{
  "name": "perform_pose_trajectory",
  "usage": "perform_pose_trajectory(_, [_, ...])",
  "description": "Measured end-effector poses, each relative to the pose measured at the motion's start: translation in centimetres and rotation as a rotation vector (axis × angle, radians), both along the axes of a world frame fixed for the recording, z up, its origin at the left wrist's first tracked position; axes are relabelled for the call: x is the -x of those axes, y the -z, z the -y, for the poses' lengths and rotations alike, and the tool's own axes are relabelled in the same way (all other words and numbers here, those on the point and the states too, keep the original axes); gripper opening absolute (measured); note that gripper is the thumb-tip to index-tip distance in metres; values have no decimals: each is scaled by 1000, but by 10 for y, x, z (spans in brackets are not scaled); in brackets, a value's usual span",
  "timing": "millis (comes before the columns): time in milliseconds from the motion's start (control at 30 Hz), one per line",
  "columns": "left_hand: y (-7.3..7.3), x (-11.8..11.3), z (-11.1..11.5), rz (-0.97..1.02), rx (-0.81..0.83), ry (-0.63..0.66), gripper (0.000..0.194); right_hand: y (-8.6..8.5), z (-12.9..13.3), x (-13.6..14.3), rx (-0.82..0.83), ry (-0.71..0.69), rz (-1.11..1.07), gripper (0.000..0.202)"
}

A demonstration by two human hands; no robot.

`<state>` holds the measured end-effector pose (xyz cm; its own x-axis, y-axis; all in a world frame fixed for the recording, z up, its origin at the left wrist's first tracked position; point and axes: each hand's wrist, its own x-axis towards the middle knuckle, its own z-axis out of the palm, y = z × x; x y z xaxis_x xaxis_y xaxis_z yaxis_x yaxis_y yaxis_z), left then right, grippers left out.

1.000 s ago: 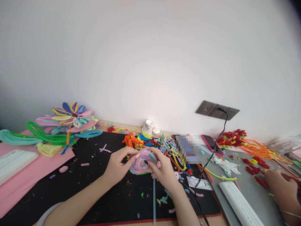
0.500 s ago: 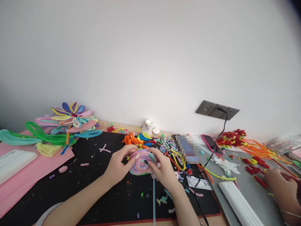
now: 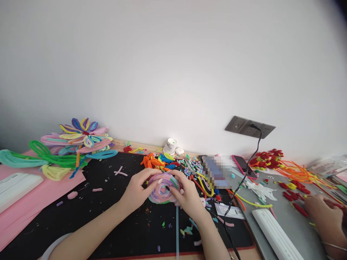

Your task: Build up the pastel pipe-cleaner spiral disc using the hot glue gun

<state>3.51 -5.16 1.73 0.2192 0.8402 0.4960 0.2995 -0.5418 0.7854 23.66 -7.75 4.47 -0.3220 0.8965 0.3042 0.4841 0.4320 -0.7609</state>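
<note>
Both hands, left (image 3: 135,192) and right (image 3: 188,196), clasped around the pastel coil (image 3: 162,188) between them.

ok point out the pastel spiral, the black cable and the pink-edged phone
pastel spiral (image 3: 160,191), head view, on its coiled face between the hands
black cable (image 3: 256,150), head view, mid-run below the wall socket
pink-edged phone (image 3: 242,164), head view, on its dark screen

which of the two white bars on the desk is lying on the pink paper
The white bar at the far left: it rests on the pink paper. The other white bar lies on the grey mat at right.
</note>
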Motion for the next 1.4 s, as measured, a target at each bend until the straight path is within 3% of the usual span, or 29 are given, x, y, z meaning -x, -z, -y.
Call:
perform_pose_trajectory(367, [3,-1,0,20,-23,-88,21,4,-2,-2,-36,36,5,41])
perform_pose_trajectory(700, [-1,4,0,-91,-71,-125,28,6,-3,-3,-49,35,3,42])
perform_pose_trajectory(833, [-1,4,-2,-13,55,-116,30,5,-3,-3,-46,36,-8,42])
perform_pose_trajectory(1133, [1,3,-11,265,457,32,41,4,-4,-3,-57,10,-28,39])
perform_pose_trajectory(1400, [2,5,-12,249,511,47,39,3,-2,-3,-38,7,-31,38])
